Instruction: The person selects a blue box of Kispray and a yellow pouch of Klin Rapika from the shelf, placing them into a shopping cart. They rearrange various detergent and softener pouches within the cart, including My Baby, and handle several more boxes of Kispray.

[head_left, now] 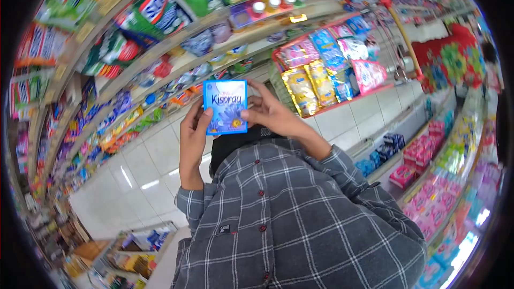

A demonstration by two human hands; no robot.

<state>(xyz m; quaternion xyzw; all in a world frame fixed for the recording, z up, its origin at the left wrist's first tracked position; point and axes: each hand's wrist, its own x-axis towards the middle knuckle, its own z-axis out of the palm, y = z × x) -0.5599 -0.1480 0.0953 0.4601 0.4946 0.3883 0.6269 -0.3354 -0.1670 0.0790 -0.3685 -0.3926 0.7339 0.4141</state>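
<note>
Both my hands hold up a flat, rectangular Kispray pack (227,98), with blue edges, a pale front and purple flowers printed on it. My left hand (194,128) grips its left side, thumb on the front face. On the right side, my right hand (273,113) closes on the pack with its thumb and fingers near the edge. The front of the pack faces up toward me, nearly upright in view. Its back and some of my fingers behind it are hidden.
Shelves of detergent bags (160,10) curve along the left and top. A red-edged basket (321,109) with several colourful packets stands ahead on the right. Pink packs (423,147) line the right shelf. White floor tiles (128,176) lie below; a crate (134,257) sits lower left.
</note>
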